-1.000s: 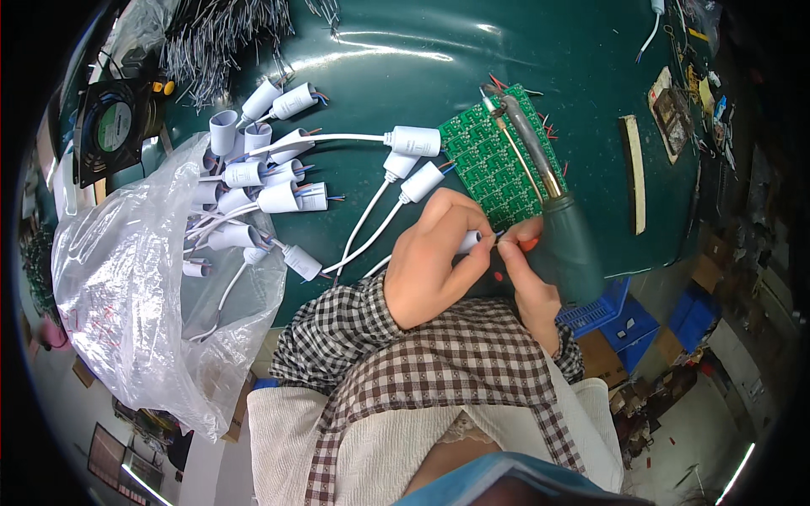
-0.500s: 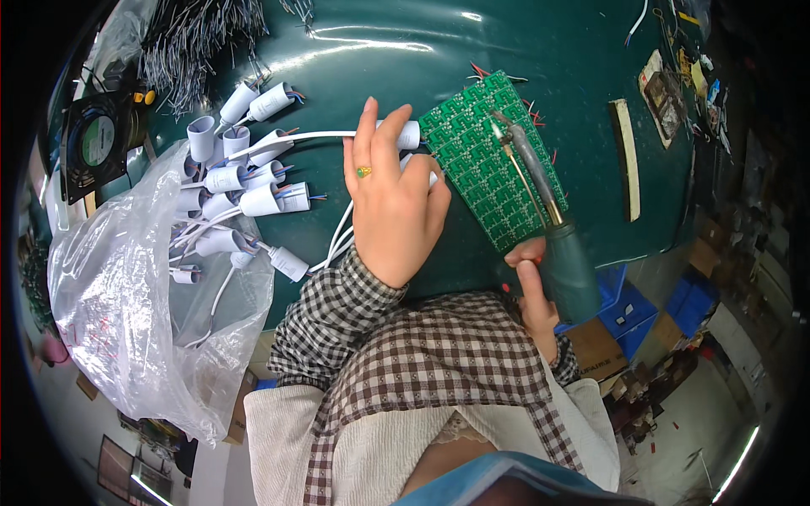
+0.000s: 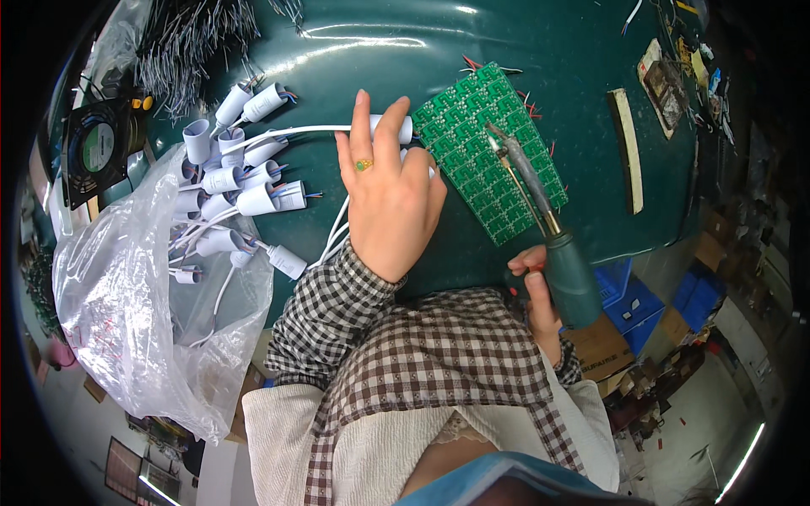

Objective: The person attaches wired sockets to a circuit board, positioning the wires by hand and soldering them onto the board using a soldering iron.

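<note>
Several white sockets lie left of a green circuit board

Dark green mat spreads under everything; a clear plastic bag sags over its left edge, sockets heaped at and inside its mouth; a thick bundle of wires lies beyond them, with a black fan to the left; the circuit board rests tilted near the middle, red wires showing along its far and right edges; the left hand lies just beside it, palm down, fingers spread across the nearest socket, though its underside is hidden and I cannot tell whether it grips; the right hand is closed on the handle of a soldering gun, whose tip is over the board, contact unclear; a narrow strip lies farther right; smallest, a gold-coloured ring with a green stone sits on a left finger.
</note>
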Demonstrator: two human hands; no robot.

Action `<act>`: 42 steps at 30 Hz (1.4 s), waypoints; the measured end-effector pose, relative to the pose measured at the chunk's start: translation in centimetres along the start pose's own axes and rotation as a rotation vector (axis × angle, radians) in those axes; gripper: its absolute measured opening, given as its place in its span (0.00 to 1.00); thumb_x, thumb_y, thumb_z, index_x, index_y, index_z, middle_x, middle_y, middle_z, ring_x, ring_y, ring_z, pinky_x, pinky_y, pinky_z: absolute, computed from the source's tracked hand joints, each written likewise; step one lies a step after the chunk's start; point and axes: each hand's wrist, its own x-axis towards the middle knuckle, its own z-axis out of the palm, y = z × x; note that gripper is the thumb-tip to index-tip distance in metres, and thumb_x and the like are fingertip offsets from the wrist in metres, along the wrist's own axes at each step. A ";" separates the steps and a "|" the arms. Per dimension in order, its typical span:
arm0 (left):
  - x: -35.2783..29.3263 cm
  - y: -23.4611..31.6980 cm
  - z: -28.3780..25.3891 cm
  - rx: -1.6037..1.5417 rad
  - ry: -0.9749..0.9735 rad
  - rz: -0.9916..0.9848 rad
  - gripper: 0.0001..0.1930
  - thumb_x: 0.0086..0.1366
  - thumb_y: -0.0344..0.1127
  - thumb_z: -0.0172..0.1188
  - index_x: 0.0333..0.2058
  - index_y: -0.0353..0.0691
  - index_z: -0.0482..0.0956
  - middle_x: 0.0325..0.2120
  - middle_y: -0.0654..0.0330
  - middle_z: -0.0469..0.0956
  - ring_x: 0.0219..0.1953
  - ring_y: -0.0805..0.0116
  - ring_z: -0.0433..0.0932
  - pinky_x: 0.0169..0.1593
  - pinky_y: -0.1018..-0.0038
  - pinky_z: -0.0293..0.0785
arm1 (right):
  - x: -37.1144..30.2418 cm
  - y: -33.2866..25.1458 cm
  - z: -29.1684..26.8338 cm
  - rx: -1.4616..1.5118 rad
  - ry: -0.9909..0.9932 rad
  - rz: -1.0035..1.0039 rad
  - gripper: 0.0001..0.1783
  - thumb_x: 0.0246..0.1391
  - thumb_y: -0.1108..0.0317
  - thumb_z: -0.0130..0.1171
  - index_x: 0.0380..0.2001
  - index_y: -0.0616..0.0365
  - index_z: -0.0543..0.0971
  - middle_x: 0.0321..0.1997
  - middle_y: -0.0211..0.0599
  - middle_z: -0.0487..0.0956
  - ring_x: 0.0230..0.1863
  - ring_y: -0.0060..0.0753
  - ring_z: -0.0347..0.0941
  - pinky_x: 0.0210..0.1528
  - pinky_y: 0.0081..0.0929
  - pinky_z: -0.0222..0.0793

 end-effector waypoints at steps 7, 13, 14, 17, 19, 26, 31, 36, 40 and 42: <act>-0.3 -0.2 0.6 0.025 0.041 -0.014 0.08 0.57 0.29 0.67 0.33 0.36 0.77 0.62 0.46 0.66 0.70 0.31 0.54 0.67 0.39 0.54 | -0.5 0.8 -0.2 0.020 -0.003 0.019 0.17 0.63 0.68 0.56 0.50 0.67 0.74 0.47 0.52 0.78 0.47 0.39 0.77 0.49 0.36 0.75; -0.2 -0.5 0.6 -0.028 0.070 0.017 0.07 0.56 0.29 0.65 0.31 0.35 0.76 0.62 0.47 0.65 0.71 0.33 0.53 0.65 0.31 0.55 | -0.6 0.8 0.1 0.020 0.058 -0.053 0.38 0.57 0.67 0.68 0.65 0.71 0.63 0.50 0.53 0.81 0.55 0.47 0.80 0.55 0.41 0.79; -0.1 -0.4 0.7 -0.011 0.070 0.021 0.07 0.56 0.29 0.65 0.31 0.35 0.76 0.62 0.47 0.65 0.71 0.33 0.54 0.65 0.30 0.55 | -0.6 0.9 0.0 0.020 0.044 -0.055 0.37 0.57 0.66 0.69 0.64 0.71 0.64 0.49 0.52 0.81 0.55 0.47 0.80 0.56 0.41 0.79; -0.5 -0.3 0.7 0.027 0.060 0.021 0.07 0.55 0.30 0.65 0.30 0.36 0.76 0.63 0.47 0.65 0.72 0.33 0.53 0.66 0.30 0.53 | -0.5 0.9 -0.1 0.037 0.039 -0.057 0.36 0.57 0.64 0.70 0.62 0.72 0.66 0.49 0.51 0.81 0.54 0.47 0.80 0.56 0.41 0.78; -0.8 0.0 1.0 0.041 0.057 0.024 0.07 0.56 0.29 0.66 0.31 0.38 0.76 0.64 0.47 0.65 0.72 0.33 0.53 0.66 0.31 0.54 | -0.5 1.0 -0.2 0.056 0.048 -0.057 0.35 0.57 0.63 0.70 0.61 0.72 0.68 0.48 0.51 0.81 0.53 0.47 0.80 0.57 0.42 0.78; -2.1 0.0 2.7 0.036 0.150 0.037 0.09 0.54 0.29 0.68 0.32 0.40 0.76 0.67 0.47 0.63 0.72 0.33 0.53 0.66 0.29 0.53 | -0.2 1.3 -0.1 0.069 0.047 -0.066 0.32 0.55 0.62 0.71 0.56 0.72 0.72 0.46 0.48 0.81 0.52 0.46 0.80 0.55 0.41 0.79; -2.9 0.2 3.0 0.090 0.172 0.008 0.09 0.54 0.28 0.68 0.33 0.41 0.76 0.67 0.47 0.63 0.71 0.33 0.54 0.66 0.29 0.52 | -0.3 1.3 -0.1 0.125 0.083 -0.028 0.32 0.54 0.63 0.71 0.56 0.71 0.72 0.47 0.48 0.80 0.53 0.46 0.80 0.55 0.40 0.80; -2.8 -0.3 3.2 0.011 0.218 0.026 0.09 0.54 0.28 0.68 0.33 0.41 0.76 0.66 0.46 0.63 0.71 0.33 0.55 0.66 0.30 0.52 | -0.4 1.8 -0.7 0.093 0.034 -0.024 0.31 0.55 0.64 0.71 0.56 0.71 0.72 0.48 0.47 0.80 0.54 0.46 0.79 0.55 0.39 0.80; -2.3 0.0 2.8 0.025 0.207 0.005 0.08 0.56 0.28 0.67 0.33 0.39 0.77 0.66 0.44 0.63 0.71 0.33 0.55 0.67 0.32 0.53 | -0.3 1.7 -0.3 0.118 0.071 -0.040 0.31 0.55 0.64 0.71 0.55 0.71 0.73 0.48 0.46 0.80 0.53 0.45 0.79 0.54 0.38 0.80; -2.0 0.2 2.5 0.033 0.203 -0.015 0.08 0.56 0.28 0.67 0.33 0.39 0.77 0.65 0.44 0.63 0.71 0.33 0.55 0.67 0.33 0.53 | -0.2 1.9 -0.6 0.074 0.013 -0.061 0.31 0.55 0.64 0.70 0.56 0.71 0.72 0.50 0.49 0.80 0.53 0.45 0.80 0.55 0.39 0.80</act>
